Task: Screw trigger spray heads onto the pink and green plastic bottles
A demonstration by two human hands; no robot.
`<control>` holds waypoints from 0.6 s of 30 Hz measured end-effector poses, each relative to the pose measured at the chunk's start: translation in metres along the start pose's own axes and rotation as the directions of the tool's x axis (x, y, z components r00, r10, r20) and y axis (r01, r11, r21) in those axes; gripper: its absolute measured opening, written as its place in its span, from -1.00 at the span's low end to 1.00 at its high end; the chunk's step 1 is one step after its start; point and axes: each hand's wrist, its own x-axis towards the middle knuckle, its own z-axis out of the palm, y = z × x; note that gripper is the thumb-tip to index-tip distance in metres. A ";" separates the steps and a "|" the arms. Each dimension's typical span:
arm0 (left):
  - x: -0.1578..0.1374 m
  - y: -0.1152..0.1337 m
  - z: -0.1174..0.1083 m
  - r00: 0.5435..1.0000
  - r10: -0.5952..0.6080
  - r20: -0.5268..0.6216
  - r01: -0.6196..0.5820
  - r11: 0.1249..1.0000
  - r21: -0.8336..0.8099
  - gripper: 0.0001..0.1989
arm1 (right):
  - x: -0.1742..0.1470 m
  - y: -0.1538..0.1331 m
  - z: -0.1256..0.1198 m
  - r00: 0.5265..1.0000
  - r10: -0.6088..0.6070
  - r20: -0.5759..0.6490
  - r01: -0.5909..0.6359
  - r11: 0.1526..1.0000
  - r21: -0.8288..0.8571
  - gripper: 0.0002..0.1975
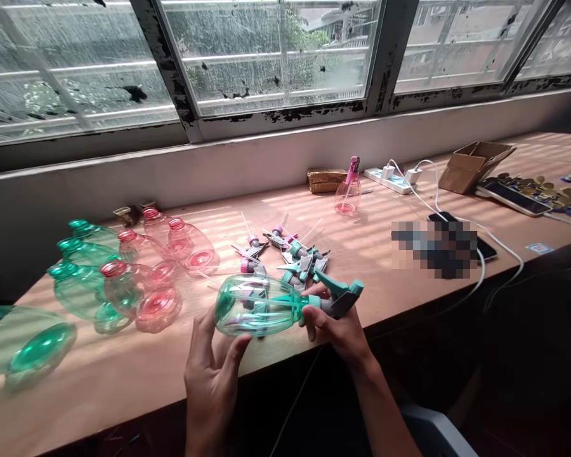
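Observation:
A clear green spray bottle [261, 306] lies sideways in the air over the table's front edge, its base to the left. My left hand [216, 374] is closed around the base end, thumb below. With its thumb and fingers, my right hand [335, 327] grips the neck at the teal collar. The grey and teal spray head [342, 295] sits on the neck, and its tube shows inside the bottle. Behind it lies a pile of loose spray heads [302, 263], teal, pink and grey, with thin tubes.
Several green bottles [78, 289] and pink bottles [190, 244] without heads lie at left. A pink spray bottle [347, 195] stands at the back near a power strip [387, 180]. Cables, phones [514, 197] and an open cardboard box [473, 166] are at right.

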 end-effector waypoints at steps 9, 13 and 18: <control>-0.011 0.014 0.014 0.996 0.067 -0.056 -0.069 0.997 -0.038 -0.50 | -0.009 -0.005 -0.002 0.980 0.147 -0.137 -0.126 0.981 0.149 -0.66; -0.008 0.018 0.011 0.995 -0.090 0.036 0.092 0.993 -0.072 -0.28 | -0.021 -0.012 -0.013 0.980 -0.143 -0.139 0.097 0.951 -0.294 -0.70; -0.006 0.009 -0.005 0.981 -0.190 -0.041 0.193 0.977 0.086 -0.28 | -0.024 -0.020 -0.004 0.979 -0.202 0.036 0.199 0.888 -0.415 -0.67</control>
